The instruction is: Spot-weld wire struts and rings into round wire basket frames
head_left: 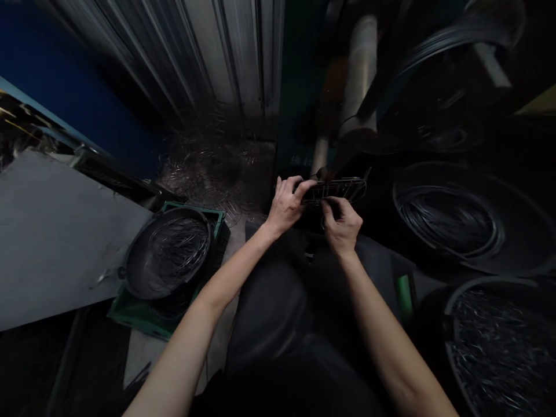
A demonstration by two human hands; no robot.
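Dark wire-mesh rack [336,189], long and narrow, is held level above the person's dark-clad lap, both hands closed on it. Largest nearby is the grey flat desk [52,231] at far left. At right lies a wide black basin of coiled dark wire [460,217], and below it a round black tub of short metal pieces [499,347]. Left of the lap, a round dark pan of thin wire rings [167,252] sits on a green plastic crate [130,313]. The left hand [286,204] grips the rack's left end, fingers curled over its top edge. The right hand [341,223] pinches its lower edge near the middle.
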